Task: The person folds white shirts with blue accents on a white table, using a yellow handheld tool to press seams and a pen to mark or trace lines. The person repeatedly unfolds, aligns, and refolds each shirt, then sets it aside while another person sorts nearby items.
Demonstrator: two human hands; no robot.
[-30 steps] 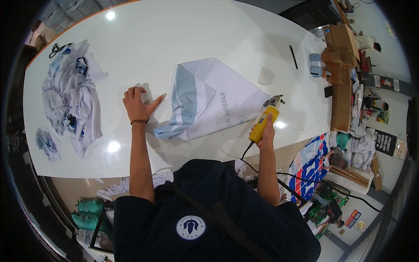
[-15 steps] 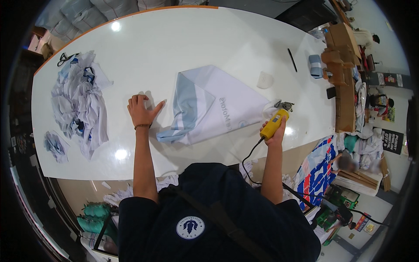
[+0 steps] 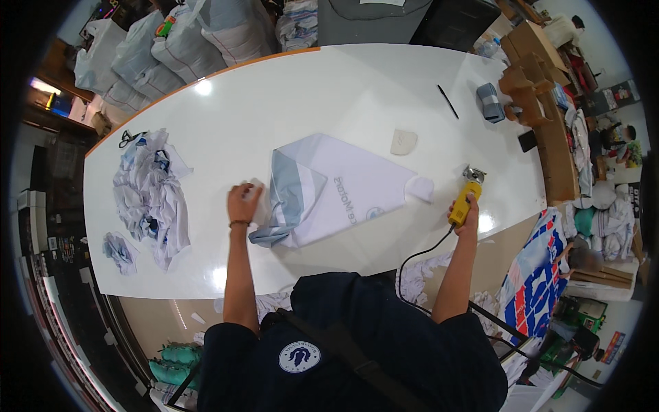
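In my right hand (image 3: 468,217) is a yellow electric rotary cloth cutter (image 3: 465,206) with a round metal head and a black cord. It stands over the table to the right of the fabric, touching none of it. A folded white and light-blue fabric piece (image 3: 357,192) with faint printing lies flat in the middle. Just off its right corner rests a small rounded white scrap (image 3: 420,189). My left hand (image 3: 244,203) hovers beside the fabric's blue left edge, fingers loosely bent and apart, holding nothing. A pale rounded template (image 3: 404,142) lies behind the fabric.
On the white table (image 3: 322,82), a heap of crumpled fabric (image 3: 154,199) lies left, with scissors (image 3: 130,139) behind it. A pen (image 3: 447,101), a blue folded bundle (image 3: 490,103) and a phone (image 3: 527,141) sit right. Wrapped sacks (image 3: 233,27) stand beyond the far edge.
The cutter in my right hand has moved right, away from the fabric's corner; the small scrap now shows apart from it. My left hand's fingers have drawn in. The view has shifted.
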